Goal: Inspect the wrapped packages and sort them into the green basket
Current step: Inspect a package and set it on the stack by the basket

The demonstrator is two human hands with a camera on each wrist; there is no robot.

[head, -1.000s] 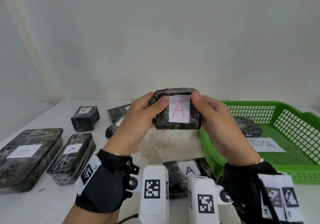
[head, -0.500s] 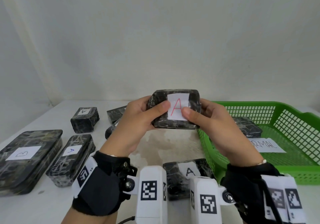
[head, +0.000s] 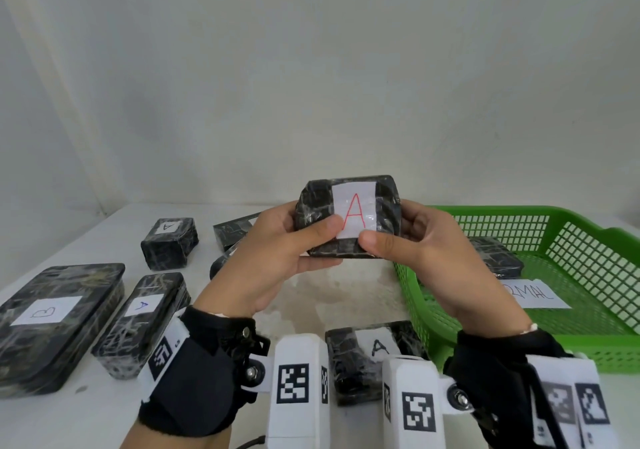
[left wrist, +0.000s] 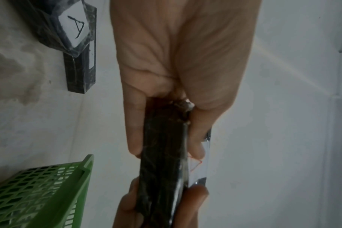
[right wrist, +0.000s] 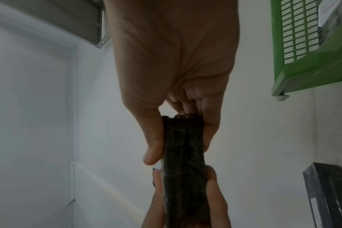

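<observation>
Still early: one package [head: 495,258] in green basket [head: 588,275], red-lettered package [head: 349,220] pinched by left hand [head: 277,254] and right hand [head: 426,254], several packages [head: 142,320] left on counter [head: 52,414].

Black marbled package [head: 317,213], green basket [head: 588,240]

The head view is evenly and softly lit, bright on the pale wall and white tabletop [head: 86,410] with only faint shadows under the black plastic-wrapped packages, and small glints of glare show on the film over the held package's white paper label [head: 354,214]. Straight lines bow toward its edges from the wide lens. Both wrist views are much dimmer and grainier, the palms dusky, and the left-wrist view is smeared with blur around the fingertips [left wrist: 197,152].
</observation>
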